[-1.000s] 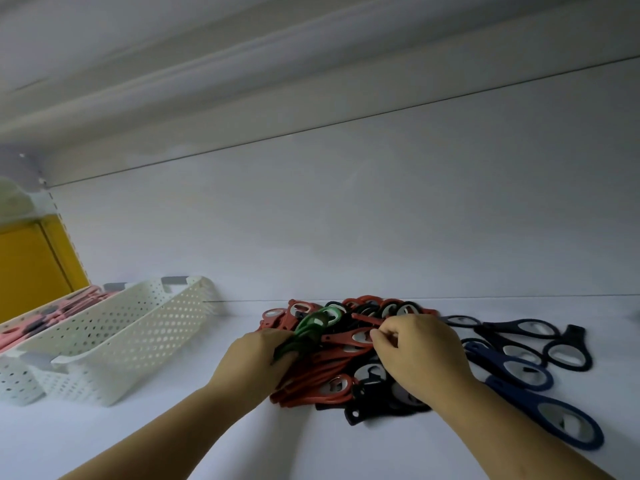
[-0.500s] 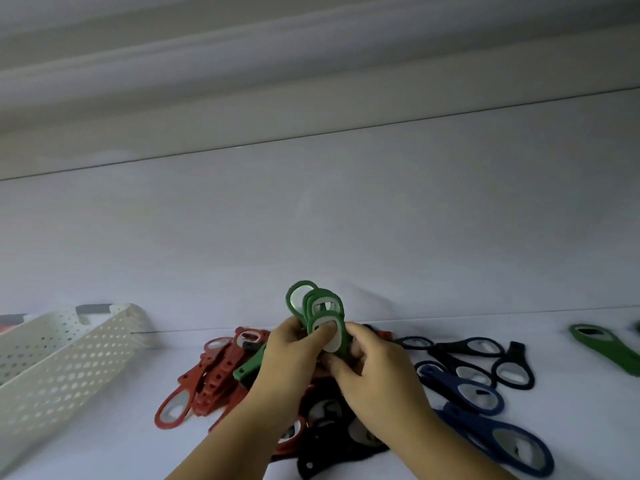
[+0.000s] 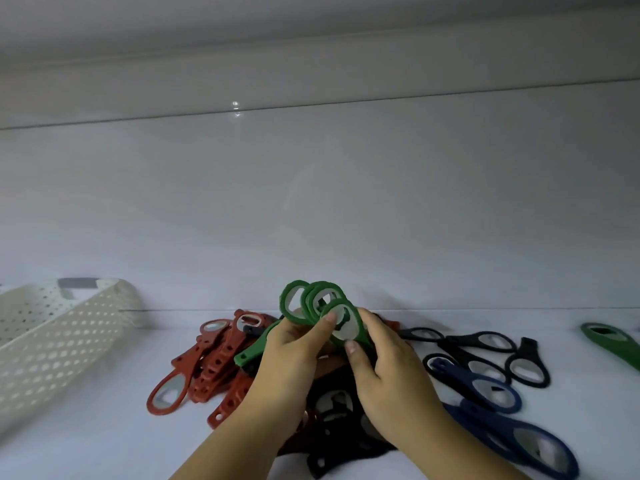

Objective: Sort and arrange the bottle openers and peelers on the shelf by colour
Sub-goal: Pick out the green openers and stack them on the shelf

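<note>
The light is dim and cool, laying a blue-grey cast over the white shelf (image 3: 104, 441) and the far wall (image 3: 450, 209). It is soft and even. Faint, blurred shadows fall on the wall just behind the pile, so the light seems to come from the near side. One small bright glare spot (image 3: 236, 104) sits on the glossy panel high up, with its reflection just below. The left hand (image 3: 291, 355), the right hand (image 3: 384, 362) and the green bottle openers (image 3: 309, 301) they hold are the clearest part. The picture is soft and smeared overall. Wide-angle stretch bows the wall seam and pulls the basket (image 3: 52, 344) at the left and the blue bottle openers (image 3: 467, 417) at the near right.
</note>
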Demonstrator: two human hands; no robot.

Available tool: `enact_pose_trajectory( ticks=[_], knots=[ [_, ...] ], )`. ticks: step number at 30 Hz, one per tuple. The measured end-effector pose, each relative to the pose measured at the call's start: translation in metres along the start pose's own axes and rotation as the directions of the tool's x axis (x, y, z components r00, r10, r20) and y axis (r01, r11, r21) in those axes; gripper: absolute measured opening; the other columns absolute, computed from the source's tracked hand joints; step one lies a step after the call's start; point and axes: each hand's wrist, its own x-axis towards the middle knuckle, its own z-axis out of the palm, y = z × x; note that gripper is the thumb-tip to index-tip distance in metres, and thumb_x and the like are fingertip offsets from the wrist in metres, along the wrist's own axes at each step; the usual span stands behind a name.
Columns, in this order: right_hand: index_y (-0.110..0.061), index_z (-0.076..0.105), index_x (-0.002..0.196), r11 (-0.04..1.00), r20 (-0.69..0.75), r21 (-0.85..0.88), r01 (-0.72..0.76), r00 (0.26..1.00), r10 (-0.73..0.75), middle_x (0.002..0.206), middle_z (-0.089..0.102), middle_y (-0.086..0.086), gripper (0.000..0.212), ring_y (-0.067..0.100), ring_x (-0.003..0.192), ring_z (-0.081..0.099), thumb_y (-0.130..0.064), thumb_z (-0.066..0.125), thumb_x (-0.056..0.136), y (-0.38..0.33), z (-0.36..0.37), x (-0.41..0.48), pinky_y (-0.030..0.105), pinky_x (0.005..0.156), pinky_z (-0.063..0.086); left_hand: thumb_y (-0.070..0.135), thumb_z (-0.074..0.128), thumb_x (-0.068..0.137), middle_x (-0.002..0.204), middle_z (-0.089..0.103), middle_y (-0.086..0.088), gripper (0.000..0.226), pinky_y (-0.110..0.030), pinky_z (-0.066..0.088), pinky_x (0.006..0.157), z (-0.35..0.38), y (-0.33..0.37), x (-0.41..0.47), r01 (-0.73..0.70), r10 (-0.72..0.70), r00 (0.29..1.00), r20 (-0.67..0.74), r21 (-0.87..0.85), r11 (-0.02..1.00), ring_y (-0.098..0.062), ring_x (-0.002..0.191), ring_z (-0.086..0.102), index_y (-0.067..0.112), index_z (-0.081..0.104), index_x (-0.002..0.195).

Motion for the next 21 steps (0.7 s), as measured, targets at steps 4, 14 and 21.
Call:
enact_pose_trajectory(
  ticks=[4, 14, 21],
  knots=[
    [-0.032, 0.041, 0.14, 1.0, 0.0, -0.026, -0.017, 1.0, 0.017, 0.128, 0.055, -0.018, 0.043, 0.003, 0.119, 0.05, -0.036, 0.043, 0.097, 0.007, 0.0, 0.002, 0.028, 0.097, 0.046, 0.013, 0.058, 0.091, 0.099, 0.074, -0.005, 0.016, -0.035, 0.055, 0.085, 0.002, 0.0, -0.004, -0.064, 0.059, 0.998, 0.037, 0.13, 0.989, -0.019, 0.095, 0.07, 0.012, 0.07, 0.102],
    [-0.029, 0.041, 0.139, 0.999, 0.108, -0.029, -0.04, 0.993, 0.043, 0.115, 0.062, -0.01, 0.06, 0.013, 0.107, 0.057, -0.054, 0.037, 0.084, -0.005, -0.009, -0.003, 0.035, 0.091, 0.049, 0.017, 0.052, 0.095, 0.087, 0.076, -0.002, 0.02, -0.03, 0.058, 0.075, 0.001, 0.002, -0.007, -0.109, 0.099, 0.994, 0.049, 0.298, 0.948, -0.015, 0.082, 0.072, 0.014, 0.072, 0.095],
    [-0.033, 0.034, 0.143, 0.99, 0.112, -0.139, -0.011, 0.993, 0.027, 0.122, 0.058, -0.015, 0.059, 0.006, 0.109, 0.056, -0.048, 0.053, 0.089, -0.007, -0.009, -0.003, 0.029, 0.09, 0.05, 0.015, 0.05, 0.095, 0.087, 0.075, -0.009, 0.023, -0.024, 0.057, 0.068, 0.001, -0.001, -0.005, -0.033, 0.019, 0.998, 0.066, 0.222, 0.974, -0.02, 0.082, 0.072, 0.007, 0.071, 0.092]
  ],
)
